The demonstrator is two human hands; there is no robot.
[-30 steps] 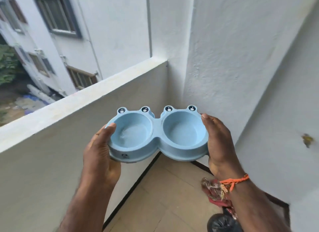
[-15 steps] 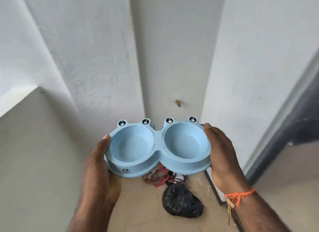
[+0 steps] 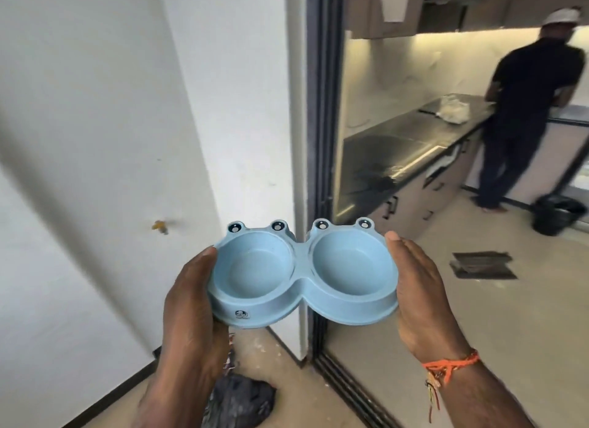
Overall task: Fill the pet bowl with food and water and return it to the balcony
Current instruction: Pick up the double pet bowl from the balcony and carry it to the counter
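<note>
- Head view: a blue double pet bowl [image 3: 302, 274] is held level in the air, both wells dry and bare, in front of a doorway's dark frame [image 3: 325, 108].
- The left hand [image 3: 191, 303] grips its left end, thumb on the rim.
- The right hand [image 3: 417, 287] grips its right end, thumb along the rim; an orange thread [image 3: 449, 365] circles that wrist.
- A black bag [image 3: 242, 402] lies on the floor below.
- Beyond the doorway another person [image 3: 526, 102] stands at a dark bench [image 3: 398, 147]; a black bucket [image 3: 556, 214] sits close by that person's feet.
</note>
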